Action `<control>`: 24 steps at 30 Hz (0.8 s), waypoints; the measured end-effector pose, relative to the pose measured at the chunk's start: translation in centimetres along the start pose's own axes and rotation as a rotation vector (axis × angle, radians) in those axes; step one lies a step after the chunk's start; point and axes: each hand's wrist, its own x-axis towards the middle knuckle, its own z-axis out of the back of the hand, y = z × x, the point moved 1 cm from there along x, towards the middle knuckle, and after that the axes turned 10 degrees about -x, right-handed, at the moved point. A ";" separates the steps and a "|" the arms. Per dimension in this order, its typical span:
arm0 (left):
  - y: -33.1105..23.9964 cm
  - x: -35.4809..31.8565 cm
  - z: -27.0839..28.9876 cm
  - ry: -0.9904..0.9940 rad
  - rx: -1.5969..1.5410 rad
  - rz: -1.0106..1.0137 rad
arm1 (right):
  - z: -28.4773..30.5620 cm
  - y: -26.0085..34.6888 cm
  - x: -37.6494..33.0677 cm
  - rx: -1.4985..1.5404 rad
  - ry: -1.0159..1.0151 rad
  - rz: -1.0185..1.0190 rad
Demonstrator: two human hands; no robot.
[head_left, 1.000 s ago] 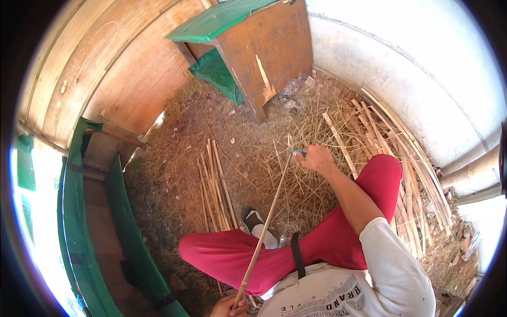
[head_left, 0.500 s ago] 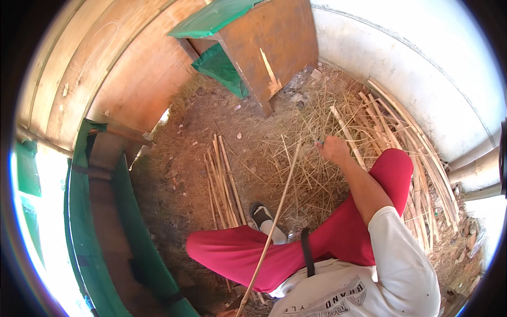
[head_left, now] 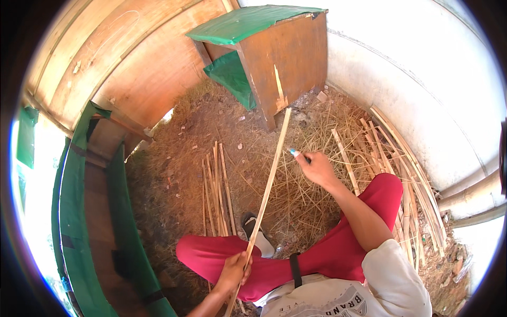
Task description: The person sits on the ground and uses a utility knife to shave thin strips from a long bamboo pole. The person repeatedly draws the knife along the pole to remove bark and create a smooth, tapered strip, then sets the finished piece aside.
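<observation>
My left hand (head_left: 236, 272) is closed round the lower part of a long pale bamboo strip (head_left: 273, 174). The strip slants up and away from my lap, across my red-trousered leg, its far tip over the dirt floor near the brown cabinet. Just right of the strip and apart from it, my right hand (head_left: 317, 168) grips a small tool with a light-blue end (head_left: 293, 152); most of it is hidden in the fingers, so its kind is unclear. Beneath the right hand lies a heap of thin bamboo shavings (head_left: 303, 198).
Several narrow strips (head_left: 217, 190) lie on the ground beyond my left knee. More split bamboo (head_left: 409, 174) is piled along the white wall at right. A green-topped brown cabinet (head_left: 288, 58) stands ahead, and a long green-lined wooden trough (head_left: 97, 227) runs along the left.
My left hand has come into view, gripping the strip. The strip's far end has risen farther ahead. My right hand has shifted left and nearer, showing more of the tool.
</observation>
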 end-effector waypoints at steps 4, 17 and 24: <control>-1.0 4.7 -2.8 0.097 -0.155 -0.056 | 0.0 0.1 -2.0 -0.100 0.036 0.095; -1.8 7.3 -5.5 0.157 -0.062 -0.071 | 1.6 1.6 -3.4 -0.169 0.035 0.121; -2.8 7.5 -6.1 0.251 -0.046 -0.122 | 1.5 1.0 -3.4 -0.145 -0.053 0.185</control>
